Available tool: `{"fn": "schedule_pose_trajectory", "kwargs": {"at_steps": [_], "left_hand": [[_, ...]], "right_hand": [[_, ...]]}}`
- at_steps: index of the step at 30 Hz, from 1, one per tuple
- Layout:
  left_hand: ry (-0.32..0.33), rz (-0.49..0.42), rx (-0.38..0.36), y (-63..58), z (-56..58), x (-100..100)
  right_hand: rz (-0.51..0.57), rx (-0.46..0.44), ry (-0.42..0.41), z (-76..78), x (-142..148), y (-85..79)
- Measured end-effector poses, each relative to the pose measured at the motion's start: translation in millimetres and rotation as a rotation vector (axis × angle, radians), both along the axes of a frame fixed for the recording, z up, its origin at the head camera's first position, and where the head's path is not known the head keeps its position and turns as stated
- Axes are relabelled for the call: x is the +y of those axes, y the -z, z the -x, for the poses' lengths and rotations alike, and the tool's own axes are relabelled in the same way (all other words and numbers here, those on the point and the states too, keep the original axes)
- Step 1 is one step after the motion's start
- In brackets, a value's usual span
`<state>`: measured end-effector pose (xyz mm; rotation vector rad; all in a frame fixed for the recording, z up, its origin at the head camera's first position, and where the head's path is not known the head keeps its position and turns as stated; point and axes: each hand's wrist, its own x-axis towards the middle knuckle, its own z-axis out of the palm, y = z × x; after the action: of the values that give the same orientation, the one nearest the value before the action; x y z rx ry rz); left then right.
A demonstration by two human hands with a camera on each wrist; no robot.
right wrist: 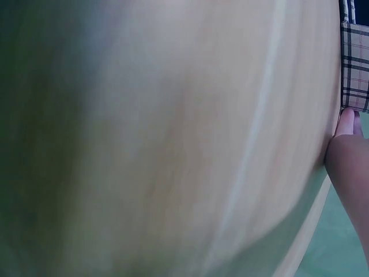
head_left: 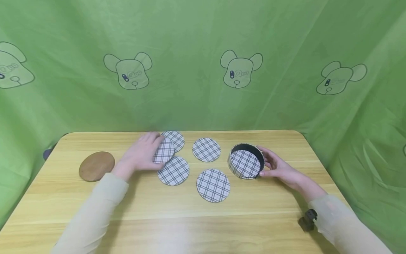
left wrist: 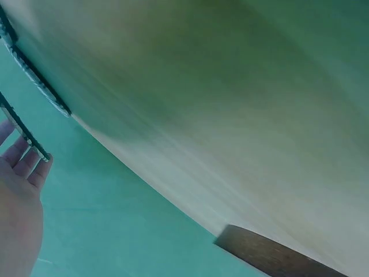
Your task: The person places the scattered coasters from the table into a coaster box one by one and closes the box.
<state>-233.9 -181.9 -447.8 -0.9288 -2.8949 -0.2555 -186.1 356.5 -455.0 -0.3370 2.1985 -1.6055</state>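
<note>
- One plaid coaster (head_left: 165, 151) is grasped by the left hand (head_left: 142, 151), between thumb and fingers; held raised off the table, over the left pair.
- Left pair, far coaster (head_left: 176, 139) and near coaster (head_left: 173, 171), is partly covered by it in the head view.
- Round holder (head_left: 247, 147) is gripped at its right side by the right hand (head_left: 277, 167), thumb near, fingers far; stood on the table, dark inside, plaid outside.
- One coaster (head_left: 245, 163) is seen inside, lying flat.
- Two more, upper (head_left: 206, 149) and lower (head_left: 213, 185), are laid flat between pair and holder, apart.
- Brown disc (head_left: 96, 165) is placed left of the left hand, untouched.
- Wood table (head_left: 174, 229) is backed by a green curtain (head_left: 190, 102), printed with animal heads (head_left: 134, 74).
- Pale sleeves (head_left: 92, 208) are worn.
</note>
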Motion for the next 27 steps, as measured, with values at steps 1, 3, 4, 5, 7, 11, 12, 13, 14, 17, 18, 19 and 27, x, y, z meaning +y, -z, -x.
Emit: {"fn": "schedule_pose_trajectory", "kwargs": {"at_steps": [1, 3, 4, 5, 7, 11, 12, 13, 14, 17, 18, 19, 27], "left_hand": [[0.006, 0.002, 0.000, -0.2, -0.2, 2], [0.019, 0.011, 0.004, -0.6, -0.4, 5], [0.028, 0.013, 0.009, -0.8, -0.5, 6], [0.036, 0.013, 0.011, -1.2, -1.0, 8], [0.049, 0.018, 0.014, -1.6, -1.5, 12], [0.071, 0.023, 0.009, -2.5, -2.3, 19], [0.074, 0.028, 0.008, -2.5, -2.3, 20], [0.079, 0.031, 0.008, -2.7, -2.4, 22], [0.083, 0.034, 0.008, -2.8, -2.3, 23], [0.097, 0.039, 0.009, -3.4, -2.0, 29], [0.101, 0.040, 0.009, -3.6, -1.8, 31], [0.106, 0.040, 0.009, -4.0, -1.6, 33], [0.125, 0.047, 0.013, -4.9, -1.0, 52]], "right_hand": [[0.000, 0.000, -0.001, 0.1, 0, 0.2], [0.001, -0.002, -0.001, 0.1, 0, 0.6], [0.001, -0.002, -0.001, 0.1, 0, 0.8], [0.002, -0.002, -0.002, 0.1, 0, 1.0], [0.006, -0.002, -0.004, 0.0, 1, 1.4], [0.012, -0.001, -0.005, 0.1, 1, 2.4], [0.013, -0.001, -0.005, 0.1, 1, 2.4], [0.014, -0.001, -0.006, 0.3, 1, 2.5], [0.014, -0.002, -0.007, 0.4, 1, 2.5], [0.012, -0.005, -0.008, 0.7, 1, 2.0], [0.011, -0.006, -0.008, 0.9, 1, 1.9], [0.009, -0.008, -0.008, 1.0, 1, 1.7], [0.005, -0.011, -0.007, 2.2, 2, 1.6]]}}
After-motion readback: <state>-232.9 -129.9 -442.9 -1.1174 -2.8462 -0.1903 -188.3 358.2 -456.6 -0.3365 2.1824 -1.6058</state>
